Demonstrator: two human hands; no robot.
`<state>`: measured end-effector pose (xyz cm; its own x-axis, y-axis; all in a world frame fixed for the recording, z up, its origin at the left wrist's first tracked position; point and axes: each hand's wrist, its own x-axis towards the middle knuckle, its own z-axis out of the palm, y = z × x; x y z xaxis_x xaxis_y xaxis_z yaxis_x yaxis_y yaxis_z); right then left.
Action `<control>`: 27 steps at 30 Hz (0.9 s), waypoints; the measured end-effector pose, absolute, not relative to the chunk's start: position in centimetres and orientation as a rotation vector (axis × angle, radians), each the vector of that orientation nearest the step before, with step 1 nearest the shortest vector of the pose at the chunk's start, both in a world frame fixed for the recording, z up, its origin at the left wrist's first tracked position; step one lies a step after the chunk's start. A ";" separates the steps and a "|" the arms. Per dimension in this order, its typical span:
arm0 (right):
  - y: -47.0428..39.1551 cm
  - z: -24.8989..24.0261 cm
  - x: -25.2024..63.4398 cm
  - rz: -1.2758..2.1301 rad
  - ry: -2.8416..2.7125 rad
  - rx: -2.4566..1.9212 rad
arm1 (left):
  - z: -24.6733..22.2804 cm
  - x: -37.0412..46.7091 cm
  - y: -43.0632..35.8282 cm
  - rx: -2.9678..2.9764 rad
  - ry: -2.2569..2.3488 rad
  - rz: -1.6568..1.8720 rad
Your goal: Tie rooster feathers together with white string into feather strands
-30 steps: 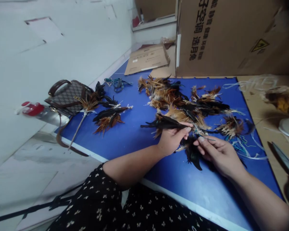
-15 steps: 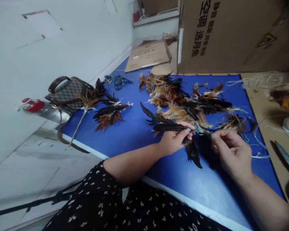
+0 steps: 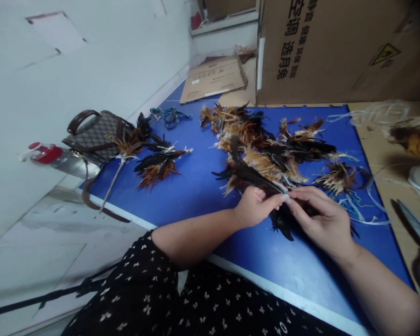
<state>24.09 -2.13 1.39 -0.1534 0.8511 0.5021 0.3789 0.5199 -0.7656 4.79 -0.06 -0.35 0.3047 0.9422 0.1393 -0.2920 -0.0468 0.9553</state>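
Dark feathers [image 3: 250,172] stick out up and to the left from my left hand [image 3: 259,205], which pinches them near their base. My right hand [image 3: 318,219] is closed at the same spot, its fingertips meeting my left thumb. Whether it grips the feathers or a thread there is hidden by the fingers. A bit of blue-green thread [image 3: 282,189] shows at the feather base. Beneath the hands a black feather [image 3: 283,226] lies on the blue table mat [image 3: 196,200]. A heap of brown, tan and black feathers [image 3: 238,126] spreads just beyond.
Scissors [image 3: 415,228] lie at the right, near tangled blue thread [image 3: 352,205]. At left are feather bunches [image 3: 159,165], a feather duster with a stick [image 3: 114,184], a handbag [image 3: 100,135] and a bottle [image 3: 61,158]. A large cardboard box [image 3: 336,56] stands at the back.
My right hand has moved left to meet my left hand. The held feathers have swung to point more upward, and the blue thread stretched between the hands is now mostly hidden.
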 end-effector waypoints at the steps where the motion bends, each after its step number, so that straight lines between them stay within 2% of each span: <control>1: -2.2 1.3 24.1 0.616 -1.734 -1.053 | -0.5 4.9 0.0 1.193 0.751 1.134; 6: -2.3 1.3 24.4 0.730 -1.685 -1.115 | -0.8 4.9 -0.2 1.214 0.863 1.149; 13: -1.9 1.6 24.2 0.657 -1.727 -1.113 | -1.2 5.0 -0.1 1.416 0.764 1.297; 22: -2.2 1.6 24.1 1.000 -1.389 -1.274 | -0.9 4.6 0.1 1.561 0.889 1.271; 27: -2.5 1.5 24.3 0.958 -1.401 -1.306 | -1.2 4.3 0.1 1.533 0.967 1.313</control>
<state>24.31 -2.49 1.50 0.0324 0.9909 0.1304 0.2380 0.1191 -0.9639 4.34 0.13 -1.16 0.1404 0.9399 0.3112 0.0185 -0.3167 0.9483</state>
